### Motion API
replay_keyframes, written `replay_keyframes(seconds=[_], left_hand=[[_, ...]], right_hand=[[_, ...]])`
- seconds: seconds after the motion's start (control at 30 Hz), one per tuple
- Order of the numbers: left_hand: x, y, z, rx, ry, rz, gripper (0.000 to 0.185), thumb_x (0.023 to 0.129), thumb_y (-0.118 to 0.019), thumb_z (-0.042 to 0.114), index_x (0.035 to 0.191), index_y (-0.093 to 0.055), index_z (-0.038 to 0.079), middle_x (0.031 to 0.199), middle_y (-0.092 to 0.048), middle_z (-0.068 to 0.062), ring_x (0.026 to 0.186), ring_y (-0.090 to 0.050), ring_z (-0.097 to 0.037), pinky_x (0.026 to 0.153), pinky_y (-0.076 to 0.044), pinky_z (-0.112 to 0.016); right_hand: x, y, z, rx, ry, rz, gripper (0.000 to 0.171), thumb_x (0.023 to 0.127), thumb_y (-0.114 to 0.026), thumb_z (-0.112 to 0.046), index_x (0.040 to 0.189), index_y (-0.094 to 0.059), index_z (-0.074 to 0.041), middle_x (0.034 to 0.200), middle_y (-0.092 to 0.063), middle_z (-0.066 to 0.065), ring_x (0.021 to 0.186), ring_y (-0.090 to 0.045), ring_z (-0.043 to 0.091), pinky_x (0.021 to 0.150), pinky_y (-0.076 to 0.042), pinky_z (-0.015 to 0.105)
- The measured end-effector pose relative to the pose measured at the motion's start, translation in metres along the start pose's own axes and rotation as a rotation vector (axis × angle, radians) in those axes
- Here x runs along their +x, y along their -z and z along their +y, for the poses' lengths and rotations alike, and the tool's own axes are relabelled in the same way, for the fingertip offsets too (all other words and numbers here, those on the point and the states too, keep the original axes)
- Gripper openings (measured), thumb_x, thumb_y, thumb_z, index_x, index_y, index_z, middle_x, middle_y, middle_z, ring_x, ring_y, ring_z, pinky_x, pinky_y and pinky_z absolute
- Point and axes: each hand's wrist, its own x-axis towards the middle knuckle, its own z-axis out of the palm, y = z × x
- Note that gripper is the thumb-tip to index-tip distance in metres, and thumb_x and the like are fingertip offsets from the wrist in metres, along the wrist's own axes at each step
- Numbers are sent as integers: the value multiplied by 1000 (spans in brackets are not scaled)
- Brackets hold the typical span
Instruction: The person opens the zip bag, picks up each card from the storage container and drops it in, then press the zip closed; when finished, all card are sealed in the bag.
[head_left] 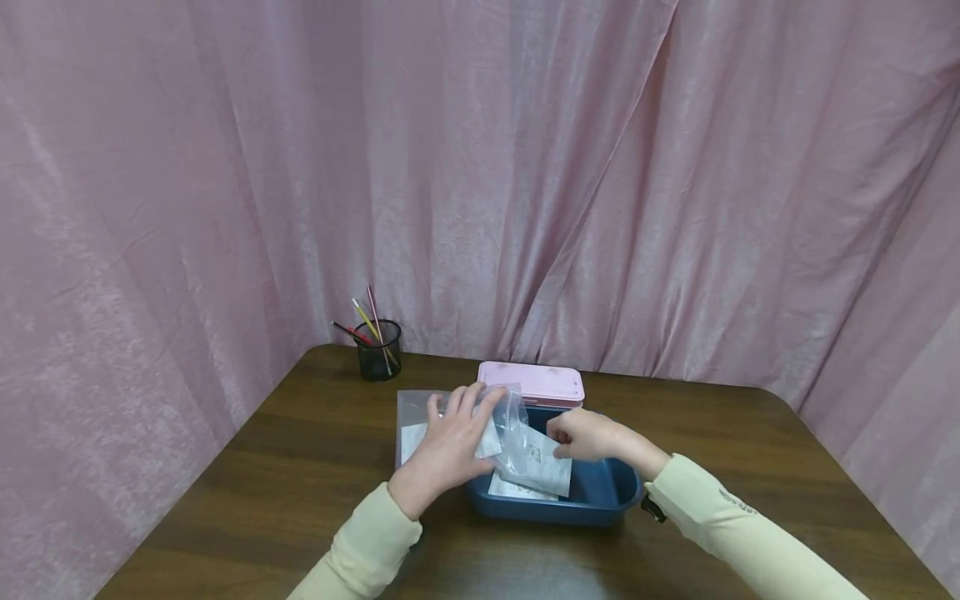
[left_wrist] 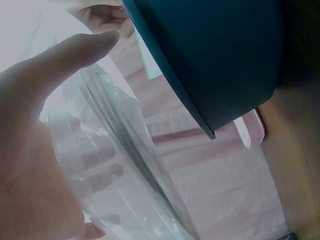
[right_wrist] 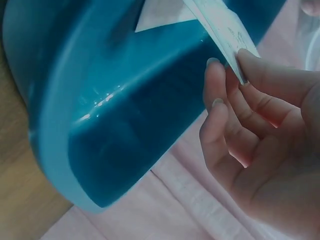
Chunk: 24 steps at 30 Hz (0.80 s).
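Observation:
My left hand (head_left: 453, 446) grips a clear plastic bag (head_left: 513, 408) at the left end of a dark blue bin (head_left: 555, 512). Its fingers show through the film in the left wrist view, the thumb on the near side. White paper (head_left: 411, 440) shows inside the bag. Over the bin, my right hand (head_left: 585, 435) pinches a flat white packet (head_left: 546, 465) by one corner between thumb and fingers, as the right wrist view shows. The packet's other end overlaps the bag. Another white packet (head_left: 517, 490) lies in the bin beneath it.
Right behind the bin is a pink lidded case (head_left: 531, 381). A black mesh cup (head_left: 378, 360) with pencils stands at the back left of the brown wooden table (head_left: 300, 475). Pink curtains (head_left: 450, 183) hang behind and on both sides.

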Motion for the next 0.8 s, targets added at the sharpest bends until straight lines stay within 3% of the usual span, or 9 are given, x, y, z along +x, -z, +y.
replay_keyframes(seconds=[0.3,0.53,0.8], left_hand=[[-1,1,-2,1,8,6,97,68,-87,34,146,-31,25,148,-37,-13,135,-35,-34,105,-25,-66],[-1,2,-2,4,6,19,96,68,-87,34,146,-31,25,147,-38,-13,134,-36,-34,104,-25,-66],[0,3,-3,5,6,22,97,68,-88,34,146,-31,25,147,-39,-14,134,-36,-34,104,-25,-68]], right_hand=[[-3,0,2,71,-16,59,4,89,-64,-4,85,-65,-3,59,-50,-3,52,-47,1,50,-38,17],[-5,-1,7,44,-62,178,10,92,-61,-7,84,-67,-6,65,-57,-4,57,-44,3,53,-38,18],[-12,4,6,103,-64,266,11,92,-60,-8,82,-65,-6,62,-55,-4,54,-47,4,51,-38,19]])
